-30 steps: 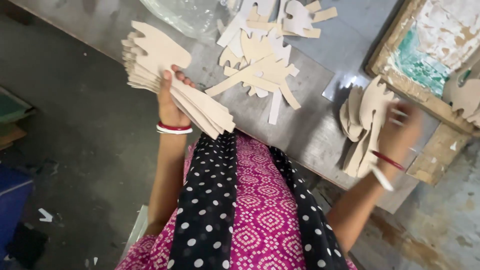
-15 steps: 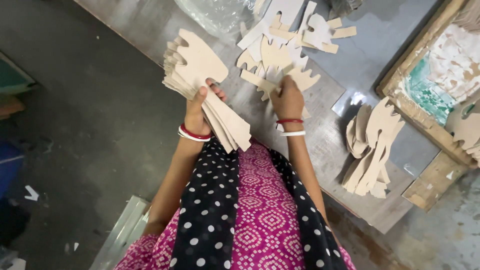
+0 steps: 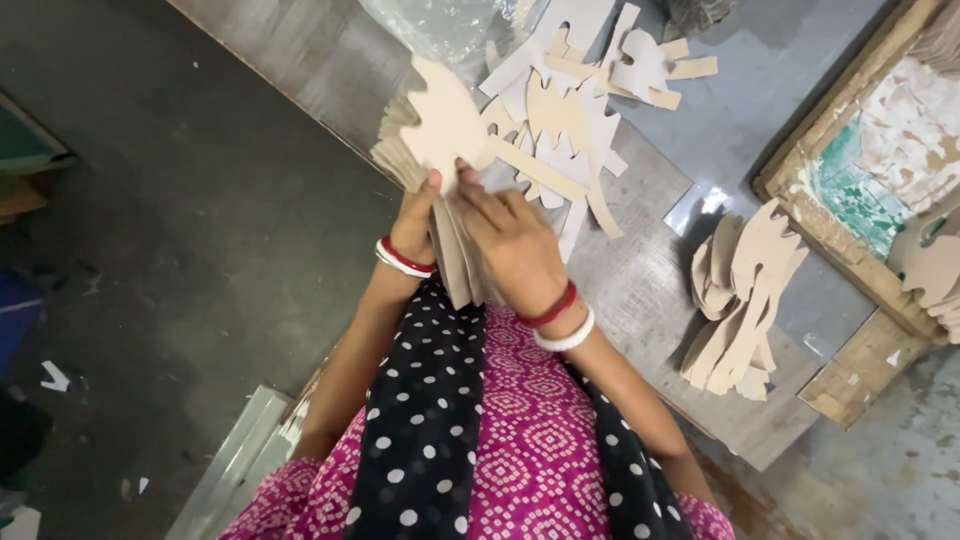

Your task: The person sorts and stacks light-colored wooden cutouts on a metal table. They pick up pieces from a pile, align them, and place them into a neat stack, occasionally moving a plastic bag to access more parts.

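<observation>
My left hand (image 3: 415, 222) grips a thick fanned stack of tan cardboard cut-outs (image 3: 435, 140) held upright over the table's near edge. My right hand (image 3: 512, 245) is closed on the lower part of the same stack, its fingers lying across the front piece. Both wrists wear red and white bangles. Just beyond the hands a loose heap of cut-outs and scrap strips (image 3: 575, 95) lies on the grey table (image 3: 640, 290). A second pile of cut-outs (image 3: 742, 295) rests on the table to the right, apart from both hands.
A wooden-framed board with flaking white and green paint (image 3: 870, 165) lies at the table's right end. Clear plastic wrap (image 3: 440, 25) sits at the far edge. The dark floor (image 3: 180, 250) is to the left, with a pale metal strip (image 3: 235, 465) at bottom left.
My right hand left the pile on the right, reached to the middle heap, then came onto the stack in my left hand. The stack has shifted right and nearer to my body.
</observation>
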